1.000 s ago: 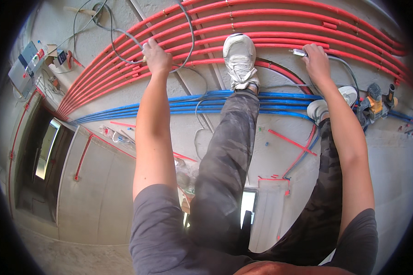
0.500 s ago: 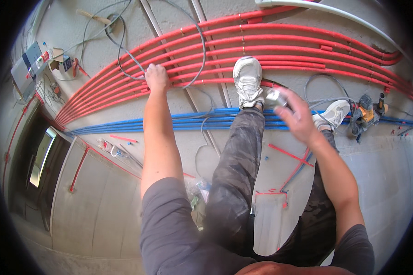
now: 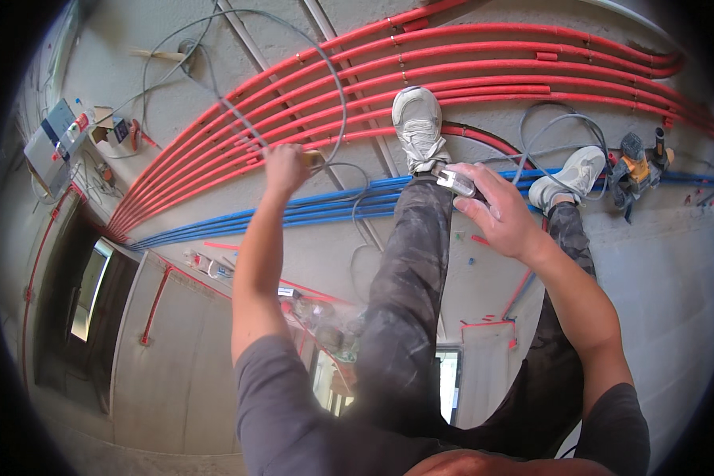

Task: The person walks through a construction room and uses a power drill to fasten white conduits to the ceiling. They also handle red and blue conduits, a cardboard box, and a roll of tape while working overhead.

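Observation:
My left hand (image 3: 285, 168) is closed above the near edge of the red pipes (image 3: 357, 123). A small yellow-brown piece (image 3: 313, 159) sticks out of its right side; its kind is unclear. A grey cable (image 3: 246, 123), smeared by motion, runs from this hand up to the left across the pipes. My right hand (image 3: 496, 210) grips a small silvery, block-like metal tool (image 3: 456, 182) between thumb and fingers, just above my left ankle. The tool's exact kind cannot be made out. My left shoe (image 3: 418, 123) stands on the red pipes.
Blue pipes (image 3: 293, 212) run below the red ones. Beside my right shoe (image 3: 567, 178) lies an orange-and-black power tool (image 3: 636, 170) with looped cable (image 3: 563, 119). At the left are an open cardboard box (image 3: 111, 131) and a doorway (image 3: 79, 293).
My left hand has come off the red pipes, toward me and slightly right, bringing the yellow-brown piece into sight. My right hand has moved slightly left with the silvery tool. The view has shifted.

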`<control>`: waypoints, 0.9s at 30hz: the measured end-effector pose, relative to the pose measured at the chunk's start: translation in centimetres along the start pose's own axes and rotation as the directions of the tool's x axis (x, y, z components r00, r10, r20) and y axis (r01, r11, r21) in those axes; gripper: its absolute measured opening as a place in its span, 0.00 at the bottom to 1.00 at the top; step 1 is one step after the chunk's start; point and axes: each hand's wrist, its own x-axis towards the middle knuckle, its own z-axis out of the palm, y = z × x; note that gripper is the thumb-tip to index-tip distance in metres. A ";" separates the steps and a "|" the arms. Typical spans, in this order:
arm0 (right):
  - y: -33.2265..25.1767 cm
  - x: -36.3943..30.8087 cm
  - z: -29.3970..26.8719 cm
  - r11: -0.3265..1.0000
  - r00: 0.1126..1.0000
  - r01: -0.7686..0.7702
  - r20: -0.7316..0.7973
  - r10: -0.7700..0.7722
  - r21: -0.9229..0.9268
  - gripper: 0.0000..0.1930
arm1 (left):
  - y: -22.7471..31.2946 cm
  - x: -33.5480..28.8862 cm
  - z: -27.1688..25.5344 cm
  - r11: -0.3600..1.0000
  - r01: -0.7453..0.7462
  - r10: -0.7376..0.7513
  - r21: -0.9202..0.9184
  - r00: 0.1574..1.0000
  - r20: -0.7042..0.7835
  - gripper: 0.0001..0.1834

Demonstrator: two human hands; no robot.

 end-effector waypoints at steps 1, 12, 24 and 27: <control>-0.2 -0.7 0.1 1.000 1.000 -0.021 -0.008 0.021 0.002 0.22 | 2.8 -2.0 -2.5 0.986 -0.156 0.150 -0.065 0.985 -0.083 0.13; -11.8 -8.6 -4.4 0.990 0.966 0.139 -0.223 -0.133 0.013 0.22 | 17.1 -21.9 -27.1 -0.746 -0.306 0.187 -0.592 0.757 -0.626 0.31; -14.4 -14.0 -10.0 0.976 0.970 0.023 -0.232 -0.075 -0.217 0.20 | 30.3 -23.8 -24.8 -0.681 0.149 0.280 -0.717 0.958 -0.067 0.31; -13.4 -14.7 -10.6 0.971 0.971 0.003 -0.233 -0.060 -0.240 0.20 | 31.0 -22.9 -24.4 -0.580 0.069 0.300 -0.812 0.945 -0.134 0.33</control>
